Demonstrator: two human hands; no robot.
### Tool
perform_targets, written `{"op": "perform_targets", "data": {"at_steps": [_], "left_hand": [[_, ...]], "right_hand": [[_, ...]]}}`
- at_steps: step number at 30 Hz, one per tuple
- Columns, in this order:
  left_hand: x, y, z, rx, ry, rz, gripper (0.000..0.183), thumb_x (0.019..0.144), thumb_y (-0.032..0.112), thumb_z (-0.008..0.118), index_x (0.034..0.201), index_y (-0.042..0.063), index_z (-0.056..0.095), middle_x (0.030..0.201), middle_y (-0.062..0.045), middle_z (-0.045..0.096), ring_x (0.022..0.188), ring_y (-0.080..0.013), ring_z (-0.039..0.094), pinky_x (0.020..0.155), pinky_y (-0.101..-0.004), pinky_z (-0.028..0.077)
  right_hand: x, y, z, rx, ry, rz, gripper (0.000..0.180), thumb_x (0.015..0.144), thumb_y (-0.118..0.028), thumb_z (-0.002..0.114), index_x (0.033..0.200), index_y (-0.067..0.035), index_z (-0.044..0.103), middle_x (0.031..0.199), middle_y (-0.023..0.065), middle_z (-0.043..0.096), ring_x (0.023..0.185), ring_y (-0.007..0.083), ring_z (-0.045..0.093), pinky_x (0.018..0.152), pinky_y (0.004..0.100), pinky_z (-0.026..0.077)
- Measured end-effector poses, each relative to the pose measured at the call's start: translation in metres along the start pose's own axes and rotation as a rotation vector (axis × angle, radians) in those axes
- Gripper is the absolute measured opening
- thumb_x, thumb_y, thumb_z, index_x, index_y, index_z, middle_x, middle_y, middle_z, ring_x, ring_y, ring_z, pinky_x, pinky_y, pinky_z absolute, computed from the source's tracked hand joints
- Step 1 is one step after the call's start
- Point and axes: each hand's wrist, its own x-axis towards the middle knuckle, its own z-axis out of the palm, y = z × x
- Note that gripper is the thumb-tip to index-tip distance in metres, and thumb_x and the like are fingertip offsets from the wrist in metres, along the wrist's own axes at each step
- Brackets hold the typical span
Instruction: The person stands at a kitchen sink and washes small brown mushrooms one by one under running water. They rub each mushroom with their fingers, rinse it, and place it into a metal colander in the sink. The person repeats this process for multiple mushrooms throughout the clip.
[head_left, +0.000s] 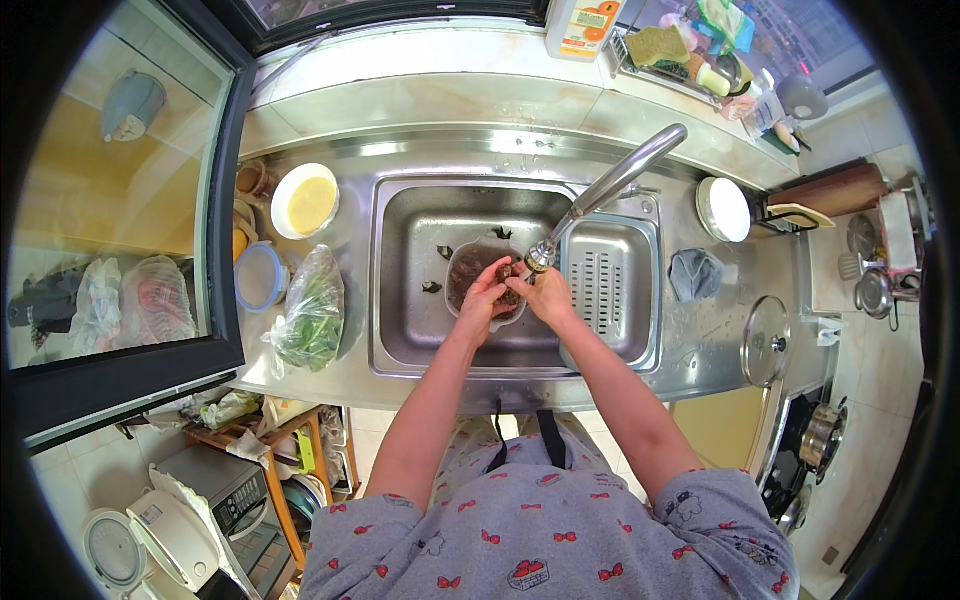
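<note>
Both my left hand and my right hand grip a dark brown, wrinkled piece of food, possibly a soaked mushroom, right beside the faucet head. My fingers partly cover it, so its full shape is hidden. Directly below, a pale bowl of brownish liquid rests in the large basin of the steel sink. Small dark scraps lie on the basin floor around the bowl, one of them a dark scrap to its left.
Left of the sink stand a bowl of yellow liquid, a lidded container and bagged greens. A perforated tray sits in the right basin. Further right are white bowls, a grey cloth and a glass lid.
</note>
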Motion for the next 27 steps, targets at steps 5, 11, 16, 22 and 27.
{"op": "perform_targets", "data": {"at_steps": [5,11,16,22,27], "left_hand": [[-0.001,0.002,-0.005,0.006,-0.019,-0.070,0.051,0.090,0.004,0.039,0.137,0.021,0.048,0.122,0.002,0.058,0.098,-0.0095,0.057,0.079,-0.0293,0.050],[-0.002,0.001,-0.004,0.034,-0.002,-0.090,0.052,0.088,0.007,0.039,0.137,0.021,0.048,0.127,0.000,0.057,0.107,-0.0123,0.057,0.082,-0.0332,0.049],[-0.005,0.003,-0.003,0.005,-0.014,-0.095,0.051,0.088,0.009,0.039,0.136,0.022,0.049,0.125,0.001,0.057,0.104,-0.0124,0.057,0.081,-0.0336,0.048],[-0.005,0.001,-0.003,-0.027,0.001,-0.110,0.051,0.088,0.009,0.039,0.136,0.021,0.049,0.124,0.001,0.058,0.103,-0.0120,0.057,0.080,-0.0336,0.049],[-0.005,-0.003,0.001,-0.024,0.035,-0.064,0.051,0.087,0.008,0.040,0.135,0.022,0.049,0.123,0.002,0.058,0.101,-0.0110,0.058,0.076,-0.0308,0.051]], "right_hand": [[0.003,-0.008,-0.011,-0.001,-0.072,-0.013,0.029,0.073,-0.038,0.076,0.083,-0.011,0.071,0.077,0.0128,0.069,0.077,0.0319,0.067,0.069,0.0410,0.050],[0.003,-0.012,-0.017,0.007,-0.106,0.003,0.026,0.073,-0.035,0.076,0.081,-0.011,0.070,0.075,0.0114,0.068,0.074,0.0305,0.066,0.067,0.0399,0.050],[0.006,-0.006,-0.013,0.053,-0.117,0.005,0.027,0.072,-0.027,0.080,0.085,-0.006,0.068,0.072,0.0103,0.066,0.064,0.0223,0.062,0.061,0.0359,0.048],[0.006,-0.002,-0.010,0.035,-0.104,0.020,0.024,0.074,-0.034,0.075,0.082,-0.012,0.072,0.076,0.0129,0.069,0.075,0.0310,0.067,0.068,0.0412,0.051],[0.006,-0.002,-0.003,-0.038,-0.059,0.058,0.023,0.076,-0.034,0.071,0.084,-0.013,0.072,0.079,0.0159,0.069,0.080,0.0348,0.066,0.071,0.0442,0.051]]}}
